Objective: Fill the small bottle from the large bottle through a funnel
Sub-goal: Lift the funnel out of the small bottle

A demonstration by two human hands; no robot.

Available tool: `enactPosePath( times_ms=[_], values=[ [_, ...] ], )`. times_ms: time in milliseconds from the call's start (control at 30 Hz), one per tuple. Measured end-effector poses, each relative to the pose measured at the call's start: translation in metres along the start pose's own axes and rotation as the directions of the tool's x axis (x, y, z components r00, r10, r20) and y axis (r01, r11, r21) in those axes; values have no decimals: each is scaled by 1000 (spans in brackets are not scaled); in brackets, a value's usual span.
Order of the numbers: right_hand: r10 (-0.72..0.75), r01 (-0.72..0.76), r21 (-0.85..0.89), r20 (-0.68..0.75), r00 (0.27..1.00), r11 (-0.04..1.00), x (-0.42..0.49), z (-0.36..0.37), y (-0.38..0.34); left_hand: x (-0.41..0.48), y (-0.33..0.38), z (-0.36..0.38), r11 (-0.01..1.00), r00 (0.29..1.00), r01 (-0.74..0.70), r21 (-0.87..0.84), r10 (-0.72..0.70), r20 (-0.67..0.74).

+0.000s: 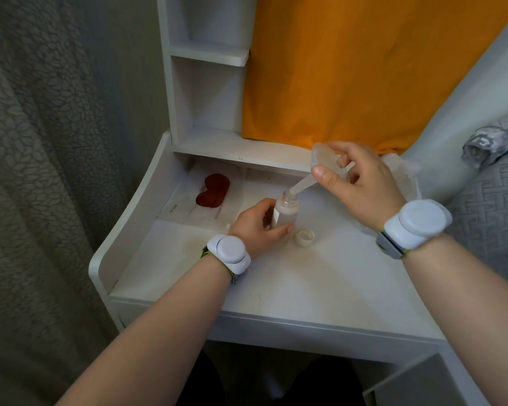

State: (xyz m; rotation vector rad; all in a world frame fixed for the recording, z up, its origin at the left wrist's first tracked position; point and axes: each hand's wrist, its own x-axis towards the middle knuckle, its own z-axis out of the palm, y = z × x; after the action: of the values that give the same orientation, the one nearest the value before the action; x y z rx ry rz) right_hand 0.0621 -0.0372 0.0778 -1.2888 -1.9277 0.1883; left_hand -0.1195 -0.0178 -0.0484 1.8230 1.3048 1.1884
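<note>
A small translucent bottle (286,213) stands upright on the white desk (276,282), its neck uncapped. My left hand (255,227) grips its body from the left. My right hand (361,183) holds a clear plastic funnel (320,162) by its cone, tilted, with the spout tip at the bottle's mouth. The bottle's white cap (304,237) lies on the desk just right of the bottle. The large bottle is not visible.
A red heart-shaped object (212,190) lies on a clear sheet at the back left. White shelving (208,83) rises behind, beside an orange cloth (364,68). Crumpled clear plastic (402,168) sits behind my right hand. A grey bedspread (493,206) is at right.
</note>
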Motion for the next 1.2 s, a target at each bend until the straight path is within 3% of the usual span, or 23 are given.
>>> enactPosePath(
  times_ms=[133, 267, 400, 733, 867, 933, 1067, 1200],
  values=[
    [31, -31, -2, 38, 999, 1000, -1, 2, 1, 0, -2, 0, 1000, 1000, -8, 14, 8, -12],
    [27, -26, 38, -12, 1000, 999, -3, 3, 3, 0, -2, 0, 1000, 1000, -12, 8, 12, -9],
    [41, -42, 3, 50, 998, 999, -4, 5, 8, 0, -2, -1, 1000, 1000, -13, 3, 13, -3],
    [18, -16, 41, -33, 999, 999, -7, 7, 13, -1, -1, -1, 1000, 1000, -18, 3, 18, -9],
    [33, -34, 50, 25, 999, 998, -9, 8, 16, -1, 0, -1, 1000, 1000, -24, 4, 24, -11],
    [39, -38, 84, -11, 999, 996, -10, 8, 18, -1, 0, -1, 1000, 1000, -19, -3, 18, -9],
    [140, -125, 120, -133, 981, 985, -8, 8, 29, -1, -2, -1, 1000, 1000, -15, -12, 15, -2],
    [286, -281, 57, -113, 952, 958, -14, 19, 49, 0, -2, -1, 999, 1000, -8, -40, 9, 23]
  ],
)
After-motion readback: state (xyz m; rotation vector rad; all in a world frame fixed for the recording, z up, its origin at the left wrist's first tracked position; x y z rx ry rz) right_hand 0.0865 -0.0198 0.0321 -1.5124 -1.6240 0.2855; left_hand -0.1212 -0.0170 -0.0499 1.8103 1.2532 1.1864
